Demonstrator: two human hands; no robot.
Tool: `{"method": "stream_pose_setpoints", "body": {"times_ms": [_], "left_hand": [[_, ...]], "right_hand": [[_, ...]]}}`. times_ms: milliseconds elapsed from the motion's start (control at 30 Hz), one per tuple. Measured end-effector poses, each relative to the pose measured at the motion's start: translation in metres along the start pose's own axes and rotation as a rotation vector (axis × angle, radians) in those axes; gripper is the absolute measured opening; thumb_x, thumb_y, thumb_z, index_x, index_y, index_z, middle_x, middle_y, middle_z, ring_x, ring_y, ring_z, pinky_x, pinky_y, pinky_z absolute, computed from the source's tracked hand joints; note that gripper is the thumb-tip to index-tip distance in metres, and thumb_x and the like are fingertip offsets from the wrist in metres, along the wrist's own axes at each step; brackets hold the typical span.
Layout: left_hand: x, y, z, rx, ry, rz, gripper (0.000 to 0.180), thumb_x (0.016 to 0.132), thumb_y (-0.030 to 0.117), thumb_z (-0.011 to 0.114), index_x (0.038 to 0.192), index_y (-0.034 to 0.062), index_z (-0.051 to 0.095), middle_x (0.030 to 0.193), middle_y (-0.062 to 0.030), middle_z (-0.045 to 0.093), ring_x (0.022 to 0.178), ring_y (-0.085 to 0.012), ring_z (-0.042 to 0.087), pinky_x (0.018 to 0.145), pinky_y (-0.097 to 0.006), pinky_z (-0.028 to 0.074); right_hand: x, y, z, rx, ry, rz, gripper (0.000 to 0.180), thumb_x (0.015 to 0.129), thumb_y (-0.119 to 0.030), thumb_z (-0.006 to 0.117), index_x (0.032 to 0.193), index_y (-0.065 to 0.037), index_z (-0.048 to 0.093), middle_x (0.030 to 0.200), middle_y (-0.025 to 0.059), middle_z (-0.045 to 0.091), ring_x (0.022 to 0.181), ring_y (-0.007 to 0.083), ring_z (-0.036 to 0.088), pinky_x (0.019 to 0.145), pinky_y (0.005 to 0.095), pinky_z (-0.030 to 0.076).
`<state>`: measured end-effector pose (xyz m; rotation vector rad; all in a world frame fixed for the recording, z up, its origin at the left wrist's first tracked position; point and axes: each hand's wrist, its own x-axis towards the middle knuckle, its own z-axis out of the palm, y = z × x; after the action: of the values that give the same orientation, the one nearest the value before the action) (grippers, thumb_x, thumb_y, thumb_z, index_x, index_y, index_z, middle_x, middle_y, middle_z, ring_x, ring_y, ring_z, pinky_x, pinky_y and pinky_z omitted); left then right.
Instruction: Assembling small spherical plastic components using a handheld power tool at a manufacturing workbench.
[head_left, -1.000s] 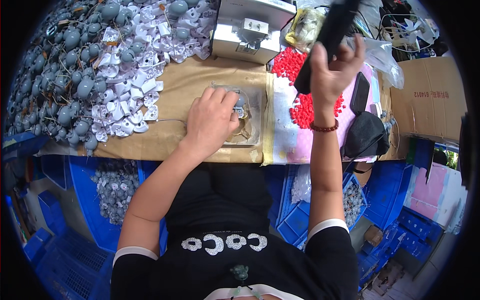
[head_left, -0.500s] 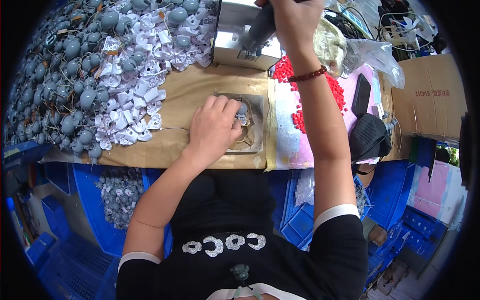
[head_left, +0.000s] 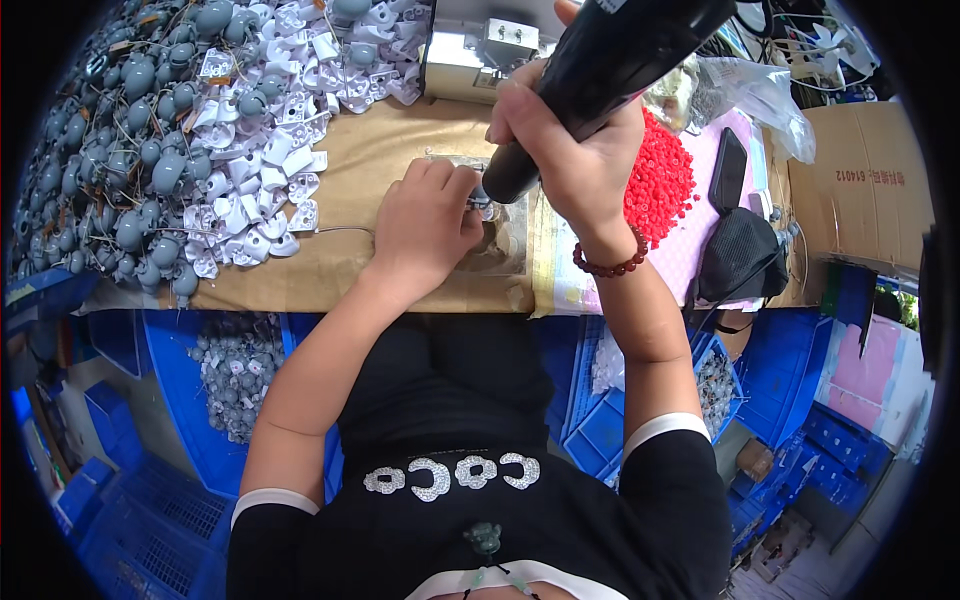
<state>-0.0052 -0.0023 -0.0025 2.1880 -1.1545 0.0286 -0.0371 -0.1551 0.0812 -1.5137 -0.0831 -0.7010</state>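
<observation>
My right hand (head_left: 585, 165) is wrapped round a thick black electric screwdriver (head_left: 630, 55). The driver slants down to the left, and its nose covers part of the work at the left fingertips. My left hand (head_left: 425, 225) has its fingers curled on a small grey part (head_left: 482, 198), mostly hidden by the fingers and the driver. That part sits in a flat, clear-edged fixture (head_left: 508, 250) on the brown-covered table (head_left: 350, 170). Whether the driver's tip touches the part cannot be seen.
White plastic pieces (head_left: 270, 180) and round grey parts with wires (head_left: 130, 160) are heaped at left. An open box (head_left: 460, 55) holding a small metal device stands behind. Red pieces (head_left: 660, 180), a phone (head_left: 728, 168) and a black pouch (head_left: 742, 255) lie right; blue crates (head_left: 180, 400) stand below.
My right hand has brought the screwdriver from the open box at the back down toward me, over the fixture. My left hand stays at the part.
</observation>
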Motion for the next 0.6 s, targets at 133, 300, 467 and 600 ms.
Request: {"method": "stream_pose_setpoints", "body": {"times_ms": [133, 300, 467, 600], "left_hand": [[0.001, 0.001, 0.001, -0.012, 0.041, 0.023, 0.033, 0.07, 0.011, 0.074, 0.101, 0.0118, 0.062, 0.094, -0.0045, 0.059, 0.094, -0.0269, 0.059, 0.074, -0.042, 0.049], [0.0, -0.003, 0.001, -0.024, 0.046, 0.065, 0.033, 0.07, 0.011, 0.075, 0.099, 0.011, 0.06, 0.094, -0.0056, 0.058, 0.092, -0.028, 0.059, 0.072, -0.042, 0.05], [0.003, -0.001, -0.004, -0.063, 0.035, 0.073, 0.035, 0.07, 0.01, 0.075, 0.1, 0.0109, 0.058, 0.092, -0.0064, 0.057, 0.091, -0.0287, 0.058, 0.071, -0.042, 0.05], [0.004, -0.002, -0.003, -0.066, 0.034, 0.083, 0.035, 0.069, 0.009, 0.074, 0.1, 0.0111, 0.057, 0.091, -0.0067, 0.057, 0.091, -0.0291, 0.058, 0.072, -0.043, 0.05]], "right_hand": [[-0.005, 0.012, -0.006, -0.005, -0.024, -0.024, 0.067, 0.087, 0.006, 0.066, 0.146, 0.003, 0.034, 0.081, 0.0082, 0.067, 0.066, 0.0143, 0.066, 0.063, 0.0284, 0.053], [-0.016, 0.015, -0.009, -0.242, -0.117, -0.151, 0.065, 0.086, 0.007, 0.066, 0.143, 0.002, 0.034, 0.08, 0.0092, 0.065, 0.068, 0.0135, 0.065, 0.064, 0.0266, 0.053], [-0.029, 0.018, -0.007, -0.267, -0.103, -0.164, 0.066, 0.084, 0.006, 0.067, 0.139, 0.002, 0.032, 0.079, 0.0095, 0.063, 0.068, 0.013, 0.064, 0.064, 0.0247, 0.053], [-0.034, 0.02, -0.01, -0.282, -0.111, -0.145, 0.068, 0.084, 0.004, 0.067, 0.14, 0.002, 0.029, 0.078, 0.0091, 0.062, 0.068, 0.0118, 0.062, 0.064, 0.0239, 0.052]]}}
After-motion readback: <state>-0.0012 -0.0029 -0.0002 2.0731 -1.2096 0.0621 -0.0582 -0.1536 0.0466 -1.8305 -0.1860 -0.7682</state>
